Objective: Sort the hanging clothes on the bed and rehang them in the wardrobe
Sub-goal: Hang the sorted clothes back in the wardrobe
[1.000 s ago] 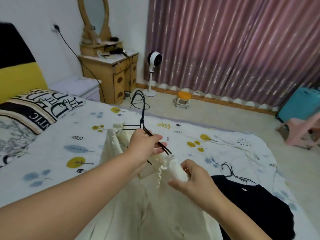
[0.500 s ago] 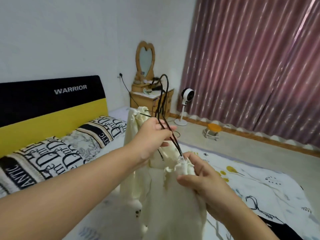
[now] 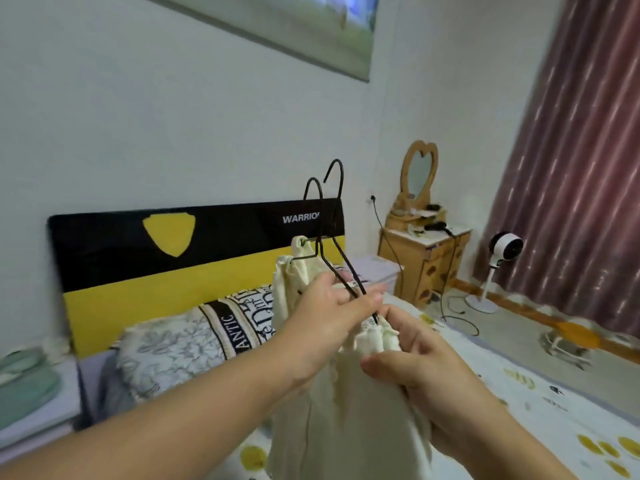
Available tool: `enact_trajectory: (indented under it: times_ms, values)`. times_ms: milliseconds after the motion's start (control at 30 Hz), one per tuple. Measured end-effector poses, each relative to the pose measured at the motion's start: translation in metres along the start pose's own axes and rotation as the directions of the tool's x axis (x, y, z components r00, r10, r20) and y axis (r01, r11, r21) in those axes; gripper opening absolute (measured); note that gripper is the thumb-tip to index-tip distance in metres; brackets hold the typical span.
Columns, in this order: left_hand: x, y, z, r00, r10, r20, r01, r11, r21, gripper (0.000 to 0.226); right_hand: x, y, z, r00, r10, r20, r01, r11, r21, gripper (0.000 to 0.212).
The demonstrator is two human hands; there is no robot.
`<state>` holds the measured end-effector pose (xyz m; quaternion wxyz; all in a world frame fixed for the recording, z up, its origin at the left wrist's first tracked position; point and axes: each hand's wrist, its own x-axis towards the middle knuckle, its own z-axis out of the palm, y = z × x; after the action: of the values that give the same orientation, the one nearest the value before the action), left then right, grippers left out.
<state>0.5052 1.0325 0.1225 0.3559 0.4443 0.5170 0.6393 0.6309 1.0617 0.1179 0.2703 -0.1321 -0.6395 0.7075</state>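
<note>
A cream garment [image 3: 349,424] hangs in front of me above the bed [image 3: 540,403], held up by both hands. Two black wire hangers [image 3: 322,230] rise from it, their hooks pointing up against the headboard. My left hand [image 3: 329,327] grips the sloping arms of the hangers together with the cream cloth. My right hand [image 3: 412,355] pinches the gathered shoulder of the garment at the hanger's lower end. The wardrobe is out of view.
A black and yellow headboard [image 3: 166,258] and printed pillows [image 3: 194,337] lie behind the garment. A wooden dresser [image 3: 422,261] with a heart mirror, a white fan [image 3: 498,268] and a small orange stool [image 3: 568,337] stand at the right by maroon curtains [image 3: 581,168].
I have lifted the cream garment and hangers off the bed and raised them higher. My view swung up and left toward the headboard; the black garment dropped out of view.
</note>
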Motion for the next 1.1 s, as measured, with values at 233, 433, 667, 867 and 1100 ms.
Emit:
enact_trajectory:
  times_ms: [233,433,667,867,1100]
  values:
    - [-0.074,0.034,-0.135,0.986,0.072,-0.151,-0.073,0.997,-0.004,0.022,0.036,0.017,0.132,0.977,0.027,0.209,-0.038,0.998,0.048,0.046]
    - [-0.137,0.054,-0.245,0.937,0.069,-0.342,-0.068,0.998,0.016,0.019,0.063,0.043,0.236,0.944,0.045,0.326,-0.076,0.994,0.084,0.026]
    - [-0.205,0.066,-0.349,0.798,0.070,-0.599,-0.057,0.998,0.041,0.044,0.103,0.075,0.339,0.860,0.048,0.508,-0.070,0.997,0.024,0.015]
    - [-0.257,0.074,-0.421,0.636,0.099,-0.765,0.010,0.991,0.136,0.047,0.145,0.102,0.415,0.762,0.064,0.645,-0.125,0.991,0.049,0.022]
    - [-0.291,0.082,-0.484,0.344,0.122,-0.931,0.065,0.986,0.154,0.039,0.207,0.126,0.490,0.533,0.051,0.845,-0.135,0.990,0.025,0.020]
